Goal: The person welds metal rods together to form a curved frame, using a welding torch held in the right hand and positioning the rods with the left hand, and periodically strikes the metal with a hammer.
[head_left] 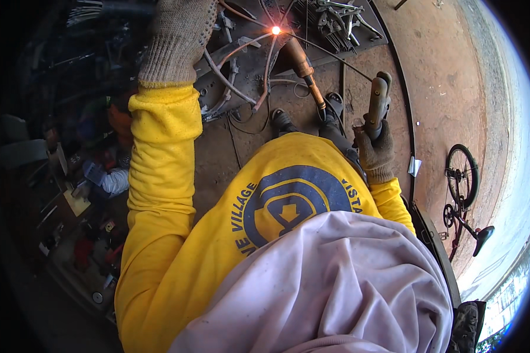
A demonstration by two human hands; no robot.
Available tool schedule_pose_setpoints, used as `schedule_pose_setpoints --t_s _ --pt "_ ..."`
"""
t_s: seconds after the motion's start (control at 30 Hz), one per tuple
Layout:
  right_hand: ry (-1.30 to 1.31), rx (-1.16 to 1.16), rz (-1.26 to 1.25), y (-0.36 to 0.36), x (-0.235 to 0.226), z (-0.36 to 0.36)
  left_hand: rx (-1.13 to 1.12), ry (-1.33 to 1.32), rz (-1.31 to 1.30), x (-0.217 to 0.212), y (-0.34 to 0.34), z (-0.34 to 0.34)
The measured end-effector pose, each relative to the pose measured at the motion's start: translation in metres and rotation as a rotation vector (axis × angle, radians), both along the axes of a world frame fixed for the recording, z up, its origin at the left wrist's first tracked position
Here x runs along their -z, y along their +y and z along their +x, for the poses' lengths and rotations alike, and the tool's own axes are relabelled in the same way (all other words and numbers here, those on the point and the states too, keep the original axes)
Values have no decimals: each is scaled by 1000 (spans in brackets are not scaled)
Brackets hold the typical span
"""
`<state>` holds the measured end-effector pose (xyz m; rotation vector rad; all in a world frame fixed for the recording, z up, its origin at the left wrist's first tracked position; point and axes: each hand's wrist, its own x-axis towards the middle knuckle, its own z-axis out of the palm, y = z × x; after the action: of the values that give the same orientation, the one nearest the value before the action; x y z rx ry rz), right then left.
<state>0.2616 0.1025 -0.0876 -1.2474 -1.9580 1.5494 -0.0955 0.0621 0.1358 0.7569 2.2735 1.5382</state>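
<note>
As the rod tip (276,30) glows, flooring (215,170) seems earthen.

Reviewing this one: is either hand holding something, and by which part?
The right hand grips a welding electrode holder by its handle; whether the left hand holds anything cannot be told.

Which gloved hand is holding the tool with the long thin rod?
The right hand: it grips the rod holder, while the left hand is up by the curved metal bars.
</note>
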Motion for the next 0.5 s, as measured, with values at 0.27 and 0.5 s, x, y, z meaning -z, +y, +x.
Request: schedule_pose_setpoints --t_s 0.27,0.5 --pt "-35 30 8 -1 4 1 96 126 -120 9 0 -19" --pt "125 173 -574 11 -22 -9 117 111 -80 14 -2 -22"
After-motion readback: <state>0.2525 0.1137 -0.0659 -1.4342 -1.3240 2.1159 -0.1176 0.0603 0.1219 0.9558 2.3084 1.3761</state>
